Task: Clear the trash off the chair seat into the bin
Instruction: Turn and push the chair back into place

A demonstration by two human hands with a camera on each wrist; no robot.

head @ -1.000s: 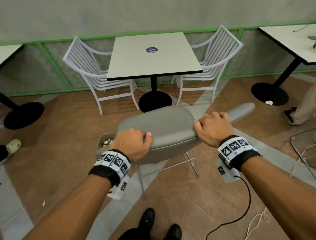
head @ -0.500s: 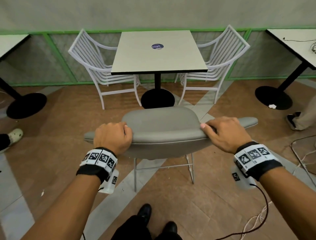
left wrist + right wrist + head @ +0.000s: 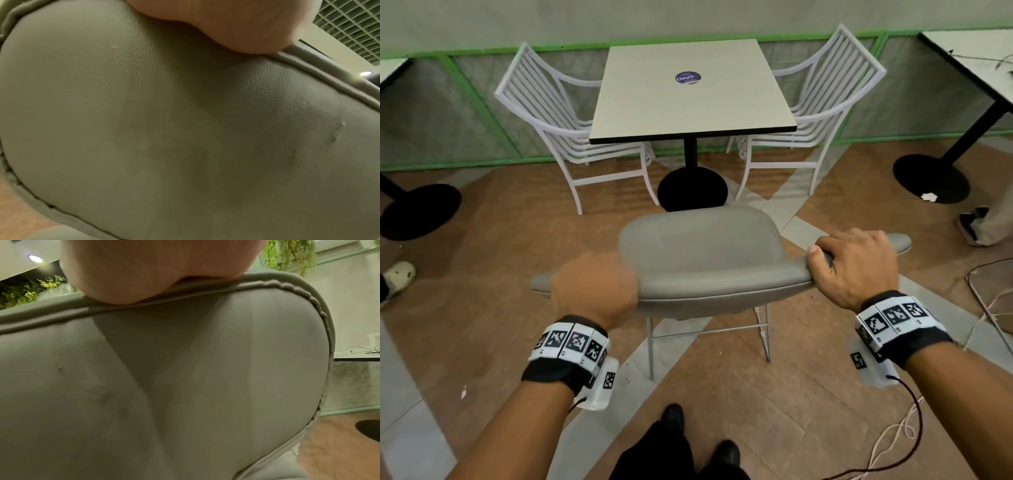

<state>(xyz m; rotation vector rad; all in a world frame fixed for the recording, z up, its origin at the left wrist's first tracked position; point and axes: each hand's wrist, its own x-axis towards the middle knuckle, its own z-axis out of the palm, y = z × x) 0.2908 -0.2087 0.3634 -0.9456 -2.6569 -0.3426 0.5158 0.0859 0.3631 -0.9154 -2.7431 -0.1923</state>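
Observation:
A grey padded chair [image 3: 698, 240] stands right in front of me, its seat facing away and bare in the head view. My right hand [image 3: 856, 267] grips the right end of the backrest's top edge, fingers curled over it. My left hand [image 3: 594, 287] sits on the left end of that edge, blurred by motion, in a fist-like grip. In the left wrist view my left hand [image 3: 236, 24] rests on the rim piping above the chair back [image 3: 185, 129]. In the right wrist view my right hand [image 3: 154, 264] rests on the chair back [image 3: 205, 378]. No bin or trash is in view.
A square table [image 3: 691, 92] on a black base stands just beyond the chair, with a white slatted chair [image 3: 558, 120] on the left and another white chair [image 3: 825, 113] on the right. Loose cables [image 3: 989, 308] lie on the floor at right. Other people's shoes [image 3: 397, 277] show at both edges.
The chair has swung from tilted toward the left to level and square in front of me. The bin with trash seen beside it a second ago is out of view. My left hand is blurred.

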